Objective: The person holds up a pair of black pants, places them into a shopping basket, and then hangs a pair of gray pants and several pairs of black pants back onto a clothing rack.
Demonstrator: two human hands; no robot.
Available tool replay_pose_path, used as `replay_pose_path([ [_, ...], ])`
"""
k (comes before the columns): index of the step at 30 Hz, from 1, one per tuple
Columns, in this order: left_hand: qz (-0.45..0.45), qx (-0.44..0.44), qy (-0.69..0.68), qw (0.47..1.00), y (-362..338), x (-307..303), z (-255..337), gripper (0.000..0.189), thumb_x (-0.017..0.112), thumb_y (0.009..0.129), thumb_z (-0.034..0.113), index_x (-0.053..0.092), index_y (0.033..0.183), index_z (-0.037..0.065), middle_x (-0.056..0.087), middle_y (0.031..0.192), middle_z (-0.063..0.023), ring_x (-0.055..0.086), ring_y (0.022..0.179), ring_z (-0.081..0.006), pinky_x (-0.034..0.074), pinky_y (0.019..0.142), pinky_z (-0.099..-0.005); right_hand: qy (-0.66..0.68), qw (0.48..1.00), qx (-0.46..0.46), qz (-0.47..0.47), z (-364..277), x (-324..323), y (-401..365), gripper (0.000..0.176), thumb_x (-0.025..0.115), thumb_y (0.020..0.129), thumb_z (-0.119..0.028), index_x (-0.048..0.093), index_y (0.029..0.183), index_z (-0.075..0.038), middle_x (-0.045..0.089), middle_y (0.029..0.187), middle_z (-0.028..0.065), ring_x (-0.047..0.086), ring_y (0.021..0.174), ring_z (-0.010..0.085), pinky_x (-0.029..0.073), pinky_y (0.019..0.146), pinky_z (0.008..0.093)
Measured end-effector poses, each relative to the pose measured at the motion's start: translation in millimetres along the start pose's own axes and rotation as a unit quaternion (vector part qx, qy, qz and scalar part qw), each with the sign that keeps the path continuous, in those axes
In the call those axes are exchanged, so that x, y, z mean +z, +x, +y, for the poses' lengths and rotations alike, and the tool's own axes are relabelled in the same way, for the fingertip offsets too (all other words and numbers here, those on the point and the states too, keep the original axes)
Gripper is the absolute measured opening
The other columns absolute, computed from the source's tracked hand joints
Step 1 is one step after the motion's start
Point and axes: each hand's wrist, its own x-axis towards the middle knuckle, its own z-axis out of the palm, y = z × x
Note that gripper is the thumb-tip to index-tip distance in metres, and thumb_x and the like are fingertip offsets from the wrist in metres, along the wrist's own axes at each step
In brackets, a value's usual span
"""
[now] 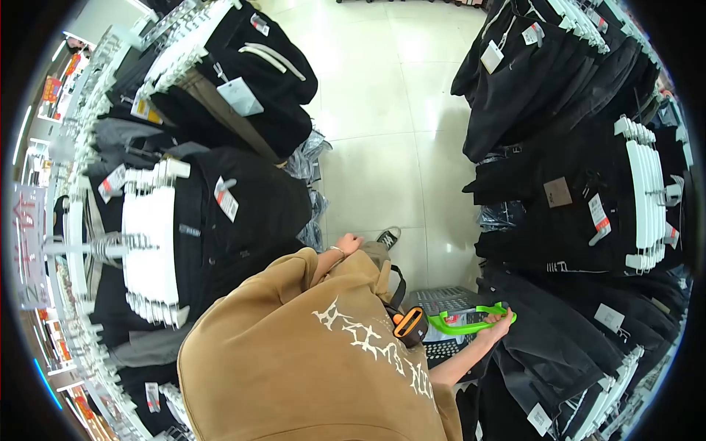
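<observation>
My right hand is wrapped round the bright green handle of a dark shopping basket with perforated sides, hanging at my right side. Something pale with a red patch shows inside the basket, too covered to name. In front of my tan sweatshirt, my left hand is curled into a loose fist with nothing visible in it. A bracelet circles that wrist. Nearest to this hand are the black trousers on the left rack. A black and orange device sits against my right side, partly hidden.
Racks of dark clothes on white hangers line the left side. More black garments with price tags hang on the right. Between them runs a pale tiled aisle. Plastic-wrapped packs lie under the left rack. My shoe shows below.
</observation>
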Motion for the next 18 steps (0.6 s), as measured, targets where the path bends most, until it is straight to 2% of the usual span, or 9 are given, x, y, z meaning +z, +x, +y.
replay_pose_path([
  [4, -0.015, 0.03, -0.004, 0.999, 25.8, -20.2, 29.1, 0.051, 0.05, 0.086, 0.044, 0.067, 0.107, 0.001, 0.064, 0.109, -0.0234, 0.059, 0.105, -0.0402, 0.045, 0.092, -0.0441, -0.026, 0.996, -0.015, 0.079, 1.4, 16.5, -6.3, 0.029, 0.06, 0.087, -0.031, 0.05, 0.072, -0.008, 0.033, 0.056, -0.0038, 0.032, 0.042, 0.0076, 0.024, 0.037, 0.0236],
  [7, -0.042, 0.044, 0.052, 0.997, 30.4, -30.8, 51.0, 0.049, 0.05, 0.086, 0.043, 0.067, 0.106, 0.001, 0.065, 0.108, -0.0235, 0.06, 0.104, -0.0395, 0.045, 0.092, -0.0441, -0.06, 0.995, -0.029, 0.07, 5.7, 9.8, -5.1, 0.027, 0.061, 0.088, -0.03, 0.051, 0.074, -0.009, 0.036, 0.056, -0.0032, 0.033, 0.042, 0.0069, 0.026, 0.037, 0.0236],
  [11, -0.086, 0.074, 0.085, 0.99, 51.8, -29.4, 63.4, 0.047, 0.05, 0.086, 0.042, 0.069, 0.103, 0.002, 0.068, 0.099, -0.019, 0.064, 0.096, -0.0333, 0.048, 0.087, -0.0409, -0.039, 0.993, -0.062, 0.089, 13.9, 4.9, -3.7, 0.029, 0.06, 0.088, -0.03, 0.044, 0.074, -0.011, 0.036, 0.054, -0.0018, 0.032, 0.039, 0.0082, 0.025, 0.036, 0.0246],
  [13, -0.088, 0.086, 0.092, 0.988, 56.5, -29.6, 74.9, 0.047, 0.05, 0.087, 0.043, 0.069, 0.101, 0.002, 0.07, 0.095, -0.0166, 0.066, 0.092, -0.0305, 0.049, 0.085, -0.0394, -0.039, 0.993, -0.046, 0.103, 9.7, 7.7, -11.0, 0.029, 0.06, 0.089, -0.03, 0.043, 0.075, -0.011, 0.036, 0.054, -0.0019, 0.033, 0.039, 0.0087, 0.026, 0.036, 0.025],
  [15, -0.098, 0.086, 0.095, 0.987, 61.2, -31.9, 88.5, 0.046, 0.049, 0.089, 0.042, 0.069, 0.098, 0.002, 0.07, 0.089, -0.0118, 0.066, 0.082, -0.0234, 0.05, 0.079, -0.0356, -0.034, 0.991, -0.047, 0.117, 10.0, 8.2, -11.2, 0.029, 0.06, 0.089, -0.03, 0.043, 0.075, -0.011, 0.036, 0.054, -0.0021, 0.033, 0.039, 0.0088, 0.026, 0.036, 0.0251],
  [16, -0.101, 0.092, 0.103, 0.985, 64.0, -32.8, 97.1, 0.046, 0.049, 0.089, 0.042, 0.069, 0.098, 0.002, 0.07, 0.089, -0.0118, 0.066, 0.082, -0.0234, 0.05, 0.079, -0.0356, -0.043, 0.992, -0.049, 0.108, 10.5, 7.7, -10.9, 0.029, 0.06, 0.089, -0.031, 0.043, 0.075, -0.011, 0.036, 0.054, -0.0021, 0.033, 0.039, 0.0089, 0.027, 0.036, 0.0253],
  [18, -0.116, 0.059, 0.066, 0.989, 65.7, -31.6, 110.3, 0.045, 0.048, 0.091, 0.04, 0.068, 0.097, 0.0, 0.069, 0.085, -0.0112, 0.065, 0.077, -0.0207, 0.05, 0.075, -0.0337, -0.044, 0.992, -0.048, 0.112, 11.1, 7.5, -16.4, 0.029, 0.06, 0.089, -0.031, 0.044, 0.075, -0.011, 0.036, 0.054, -0.0021, 0.034, 0.039, 0.0089, 0.027, 0.036, 0.0254],
])
